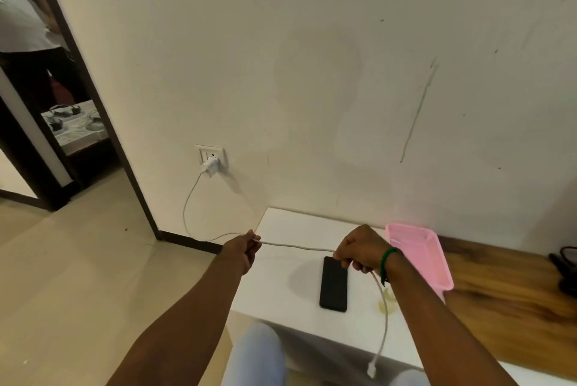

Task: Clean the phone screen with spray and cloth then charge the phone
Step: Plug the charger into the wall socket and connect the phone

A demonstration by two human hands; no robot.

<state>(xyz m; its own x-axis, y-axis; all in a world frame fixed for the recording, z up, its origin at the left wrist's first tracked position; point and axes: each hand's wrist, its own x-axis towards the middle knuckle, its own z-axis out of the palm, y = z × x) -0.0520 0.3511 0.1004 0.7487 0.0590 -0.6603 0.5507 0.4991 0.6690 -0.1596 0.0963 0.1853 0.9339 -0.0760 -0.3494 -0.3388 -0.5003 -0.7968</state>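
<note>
Head view: the fingers [251, 244] of my left hand [242, 250] are curled round the white charging cable [296, 245], just beyond the left edge of the worktop [281, 289]. My right hand [359, 250] grips the same cable further along, above the far end of the phone [333, 284]. The cable runs nearly straight between both hands. Past my right hand it hangs over the worktop's front edge, connector [372, 368] free. The phone lies flat, dark side up, on the worktop, near the pink basket [418, 257]. The cable's other end loops up to the adapter [209, 164] in the wall socket [204, 152].
</note>
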